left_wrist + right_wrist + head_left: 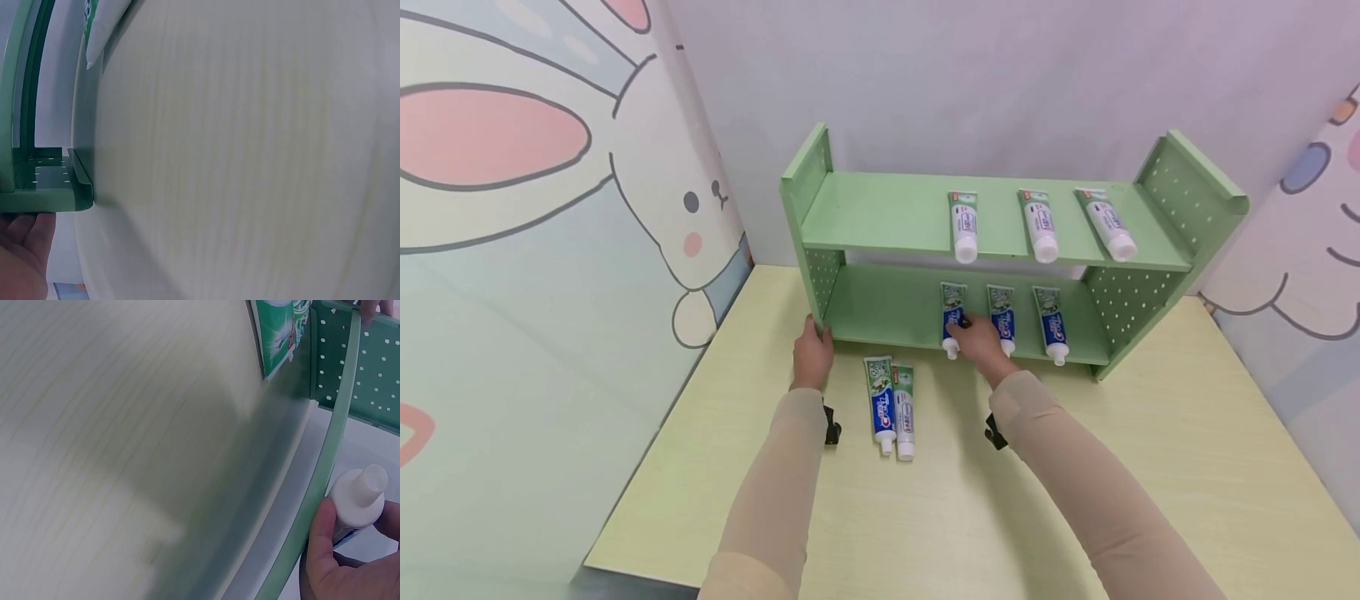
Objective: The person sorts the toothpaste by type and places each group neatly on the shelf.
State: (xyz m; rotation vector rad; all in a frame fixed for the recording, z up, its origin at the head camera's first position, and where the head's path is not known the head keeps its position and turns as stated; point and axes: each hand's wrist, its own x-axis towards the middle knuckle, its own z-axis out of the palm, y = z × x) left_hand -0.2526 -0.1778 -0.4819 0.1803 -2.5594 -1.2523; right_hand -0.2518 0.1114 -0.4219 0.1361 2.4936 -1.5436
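Observation:
On the lower board of a green two-tier shelf [880,304], my right hand [985,343] pinches a blue-and-green toothpaste tube [952,302] between thumb and fingers. The tube lies with its white cap [361,499] toward the front edge in the right wrist view. Just right of it, a second blue-and-green tube [1001,304] is partly covered by that hand, and a third tube [1051,323] lies farther right. My left hand [812,356] grips the lower front corner of the shelf's left side panel [47,201], its fingers partly hidden behind the panel in the left wrist view.
Three white-and-green toothpaste tubes [1039,223] lie spaced along the upper board, caps forward. In front of the shelf, a blue-and-green tube [882,404] and a white-and-green tube [904,417] lie side by side on the pale wooden table [1195,433]. Walls with cartoon drawings flank the table.

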